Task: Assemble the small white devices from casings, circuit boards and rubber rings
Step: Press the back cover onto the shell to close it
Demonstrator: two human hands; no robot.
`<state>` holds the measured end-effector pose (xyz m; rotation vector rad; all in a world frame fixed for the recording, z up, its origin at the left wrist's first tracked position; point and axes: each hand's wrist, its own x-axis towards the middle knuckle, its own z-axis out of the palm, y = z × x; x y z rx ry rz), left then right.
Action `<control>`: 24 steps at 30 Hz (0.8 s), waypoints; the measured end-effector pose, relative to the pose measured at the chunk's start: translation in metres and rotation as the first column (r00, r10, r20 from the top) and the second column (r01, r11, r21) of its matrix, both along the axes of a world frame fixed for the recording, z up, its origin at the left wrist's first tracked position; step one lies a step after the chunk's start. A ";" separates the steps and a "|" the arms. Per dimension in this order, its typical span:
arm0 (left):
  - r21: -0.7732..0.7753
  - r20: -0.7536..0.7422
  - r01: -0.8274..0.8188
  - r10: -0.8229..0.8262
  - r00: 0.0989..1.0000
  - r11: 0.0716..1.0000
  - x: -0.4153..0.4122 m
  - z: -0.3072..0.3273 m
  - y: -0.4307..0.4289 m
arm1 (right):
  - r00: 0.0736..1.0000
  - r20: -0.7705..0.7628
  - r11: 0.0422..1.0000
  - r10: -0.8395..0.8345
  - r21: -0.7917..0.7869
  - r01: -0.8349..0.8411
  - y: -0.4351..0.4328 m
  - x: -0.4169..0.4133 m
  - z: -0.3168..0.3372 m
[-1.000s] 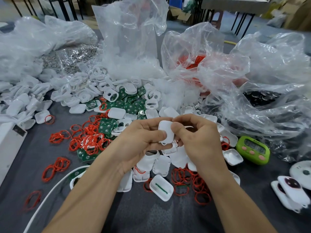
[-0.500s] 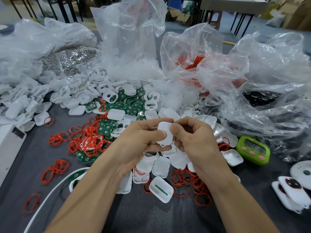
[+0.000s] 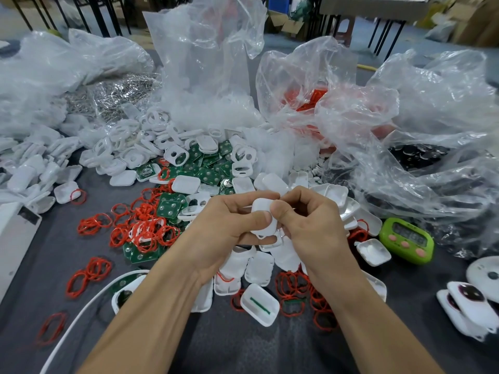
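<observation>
Over a grey table [image 3: 243, 346] strewn with loose casings [image 3: 260, 268], green circuit boards [image 3: 170, 209] and red rubber rings [image 3: 145, 230], the left hand [image 3: 229, 228] and right hand [image 3: 313, 225] met. Both sets of curled fingers clamped a small white casing [image 3: 261, 207] between them, with the thumbs pressing its near face.

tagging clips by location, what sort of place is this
Probably an assembly workshop: loose piles of white plastic casings, green square circuit boards and red rubber rings cover the grey table, with clear plastic bags behind.
</observation>
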<state>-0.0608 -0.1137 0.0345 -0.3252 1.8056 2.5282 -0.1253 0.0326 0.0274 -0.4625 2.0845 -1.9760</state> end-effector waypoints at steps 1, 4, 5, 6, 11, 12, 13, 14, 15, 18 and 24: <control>0.011 -0.001 0.003 -0.003 1.000 1.000 0.000 0.000 0.000 | 1.000 -0.006 1.000 -0.002 -0.005 0.002 0.000 0.000 0.000; 0.027 0.001 0.000 0.000 1.000 1.000 0.000 0.000 0.001 | 0.999 -0.035 1.000 -0.016 -0.012 0.016 -0.001 0.002 -0.002; 0.031 0.003 -0.006 0.006 1.000 0.999 -0.001 0.000 0.002 | 0.999 -0.046 1.000 -0.027 -0.014 0.027 -0.002 0.003 -0.002; 0.035 0.004 -0.016 0.015 1.000 0.999 -0.001 0.000 0.002 | 0.998 -0.056 0.999 -0.038 -0.014 0.037 -0.002 0.003 -0.003; 0.091 0.014 -0.130 0.130 0.991 0.987 -0.006 -0.001 0.007 | 1.000 0.016 0.998 0.021 -0.056 -0.020 -0.001 0.000 0.003; 0.128 0.017 -0.163 0.162 0.987 0.978 -0.008 0.000 0.008 | 0.998 0.045 0.996 0.039 -0.076 -0.036 0.000 -0.001 0.004; 0.163 0.013 -0.185 0.185 0.983 0.969 -0.010 0.001 0.008 | 0.997 0.060 0.996 0.051 -0.076 -0.047 0.001 -0.001 0.005; 0.191 0.004 -0.193 0.196 0.981 0.962 -0.010 0.002 0.008 | 0.995 0.067 0.996 0.069 -0.059 -0.065 0.002 -0.001 0.004; 0.212 -0.008 -0.189 0.196 0.981 0.959 -0.011 0.002 0.007 | 0.992 0.076 0.994 0.101 -0.042 -0.098 0.002 0.001 0.004; 0.230 -0.050 -0.161 0.177 0.983 0.960 -0.008 0.003 0.006 | 0.978 0.092 0.982 0.187 -0.036 -0.184 0.000 0.005 0.003; 0.057 -0.164 -0.165 0.172 0.971 0.985 -0.006 0.004 0.015 | 0.987 0.065 0.988 0.145 -0.070 -0.140 -0.001 0.006 0.007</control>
